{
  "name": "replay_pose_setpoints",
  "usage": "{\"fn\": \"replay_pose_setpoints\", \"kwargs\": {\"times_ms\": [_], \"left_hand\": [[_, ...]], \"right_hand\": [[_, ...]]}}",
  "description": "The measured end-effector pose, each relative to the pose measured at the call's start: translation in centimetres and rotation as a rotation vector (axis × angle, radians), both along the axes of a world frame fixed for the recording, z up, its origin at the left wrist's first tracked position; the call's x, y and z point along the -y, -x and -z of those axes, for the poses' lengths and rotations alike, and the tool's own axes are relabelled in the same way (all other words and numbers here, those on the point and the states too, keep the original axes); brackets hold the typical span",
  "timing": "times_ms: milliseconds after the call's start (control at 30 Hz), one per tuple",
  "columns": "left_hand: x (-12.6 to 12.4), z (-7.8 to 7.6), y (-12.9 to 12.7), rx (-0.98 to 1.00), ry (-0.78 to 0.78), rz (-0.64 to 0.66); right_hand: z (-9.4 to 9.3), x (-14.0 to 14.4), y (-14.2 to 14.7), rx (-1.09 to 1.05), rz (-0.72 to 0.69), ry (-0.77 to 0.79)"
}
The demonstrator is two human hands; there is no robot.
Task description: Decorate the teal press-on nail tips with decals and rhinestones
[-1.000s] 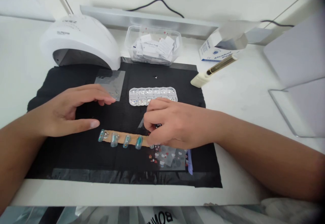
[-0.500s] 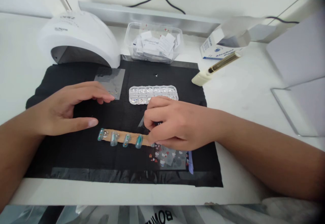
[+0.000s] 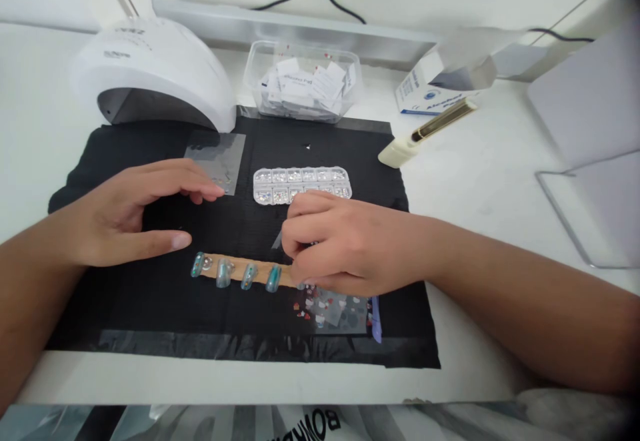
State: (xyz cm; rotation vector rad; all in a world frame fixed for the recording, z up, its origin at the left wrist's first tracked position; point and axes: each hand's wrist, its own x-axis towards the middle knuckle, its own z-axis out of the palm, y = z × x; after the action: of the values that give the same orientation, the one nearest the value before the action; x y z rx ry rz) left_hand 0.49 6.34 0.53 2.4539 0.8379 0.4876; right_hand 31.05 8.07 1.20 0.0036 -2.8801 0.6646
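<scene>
Left hand [image 3: 125, 217] rests open and empty on the black cloth mat [image 3: 150, 307], thumb just above the tan wooden stick carrying teal press-on nails [image 3: 240, 272]. The stick runs left-right; the right hand [image 3: 345, 247], fingers curled, is pinched down on its right end, so it's nearer.

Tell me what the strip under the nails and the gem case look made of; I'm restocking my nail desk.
The strip looks like plain wood or card: flat, tan, matte. The nail tips on it seem glossy teal plastic. The gem case looks like clear hard plastic, its compartments glinting with small stones. The right hand covers the strip's far end.
</scene>
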Motion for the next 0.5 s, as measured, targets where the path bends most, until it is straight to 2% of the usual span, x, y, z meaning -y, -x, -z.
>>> {"fn": "replay_pose_setpoints", "kwargs": {"times_ms": [333, 500], "left_hand": [[-0.39, 0.33, 0.11, 0.051, -0.070, 0.062], [-0.46, 0.27, 0.07, 0.046, -0.078, 0.070]], "right_hand": [[0.05, 0.14, 0.02, -0.006, 0.024, -0.044], [0.02, 0.15, 0.06, 0.004, 0.028, -0.120]]}}
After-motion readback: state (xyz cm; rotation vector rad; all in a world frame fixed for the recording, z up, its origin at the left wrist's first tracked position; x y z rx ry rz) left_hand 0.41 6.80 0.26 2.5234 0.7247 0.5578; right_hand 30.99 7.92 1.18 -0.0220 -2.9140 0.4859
